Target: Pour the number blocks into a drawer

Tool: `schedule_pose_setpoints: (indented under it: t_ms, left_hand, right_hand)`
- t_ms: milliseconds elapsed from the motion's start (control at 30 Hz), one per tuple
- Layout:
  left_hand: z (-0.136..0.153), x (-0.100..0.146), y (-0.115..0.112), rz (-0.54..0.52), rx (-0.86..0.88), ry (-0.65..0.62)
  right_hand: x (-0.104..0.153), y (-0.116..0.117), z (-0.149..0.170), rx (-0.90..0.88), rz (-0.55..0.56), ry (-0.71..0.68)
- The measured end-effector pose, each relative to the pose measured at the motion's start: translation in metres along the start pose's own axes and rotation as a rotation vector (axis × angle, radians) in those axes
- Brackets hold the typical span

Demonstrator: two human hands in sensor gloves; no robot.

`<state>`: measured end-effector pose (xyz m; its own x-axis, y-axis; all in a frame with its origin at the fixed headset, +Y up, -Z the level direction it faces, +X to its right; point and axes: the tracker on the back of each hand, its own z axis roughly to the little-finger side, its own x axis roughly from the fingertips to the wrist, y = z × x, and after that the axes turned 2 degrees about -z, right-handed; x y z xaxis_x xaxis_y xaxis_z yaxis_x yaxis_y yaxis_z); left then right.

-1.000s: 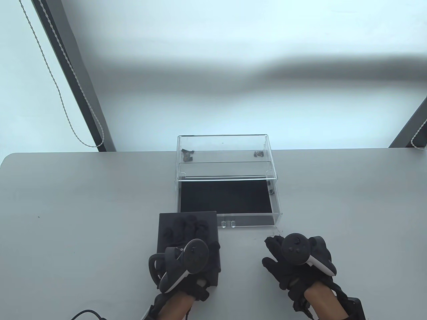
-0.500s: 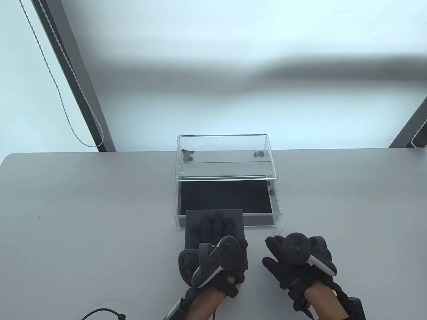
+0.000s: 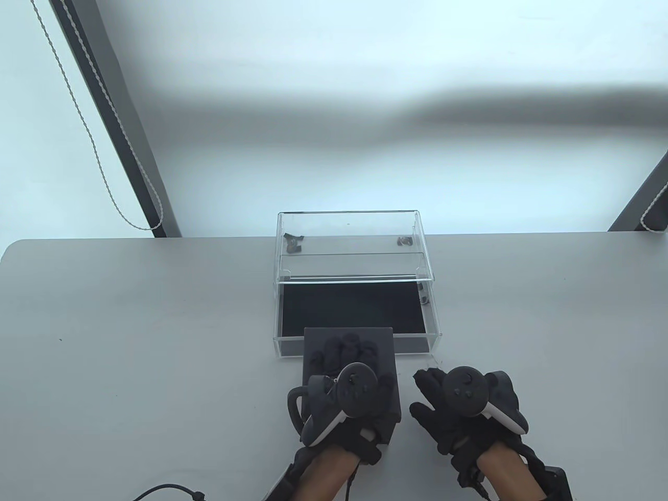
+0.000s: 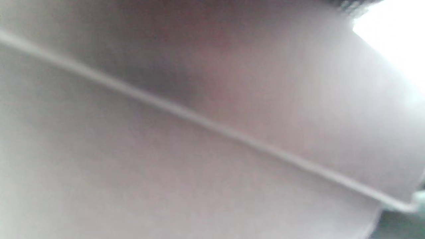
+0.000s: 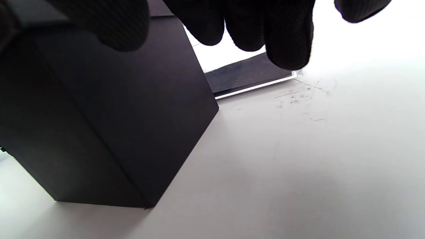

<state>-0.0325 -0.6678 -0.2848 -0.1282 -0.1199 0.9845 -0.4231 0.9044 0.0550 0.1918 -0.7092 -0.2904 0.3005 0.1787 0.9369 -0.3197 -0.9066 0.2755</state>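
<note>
1. The black box (image 3: pixel 348 365), presumably holding the number blocks, is gripped from above by the left hand (image 3: pixel 342 389) and has been shifted rightward to the open drawer's (image 3: pixel 355 313) front edge; pouring seems imminent.
2. The right hand (image 3: pixel 459 402) is kept relaxed, holding nothing, on the table (image 3: pixel 130 339).

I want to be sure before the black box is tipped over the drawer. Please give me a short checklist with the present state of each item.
1. Drawer pulled out of the clear case: ok.
2. Drawer floor free of things: ok, apart from one small piece at its right wall.
3. Left hand holds the black box: ok, fingers lie over its top.
4. Box reaches over the drawer's front edge: ok.
5. Right hand away from the box: ok, it rests open on the table.
6. Number blocks inside the box: cannot tell.
</note>
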Motion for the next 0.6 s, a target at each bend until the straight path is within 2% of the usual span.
schedule_pose_setpoints:
  t_ms: [133, 300, 433, 600]
  left_hand:
    - [0.024, 0.002, 0.019, -0.028, 0.011, 0.016]
    - [0.076, 0.007, 0.035, -0.061, 0.115, 0.089]
    - [0.112, 0.011, 0.026, -0.039, 0.303, 0.150]
    - [0.136, 0.012, 0.005, 0.056, 0.627, 0.205]
  right_hand:
    - [0.005, -0.006, -0.002, -0.024, 0.047, -0.019]
    - [0.012, -0.016, -0.009, -0.029, 0.103, -0.039]
    - [0.014, -0.016, -0.014, -0.066, 0.121, -0.062]
    - [0.012, -0.008, -0.016, -0.097, 0.149, -0.067]
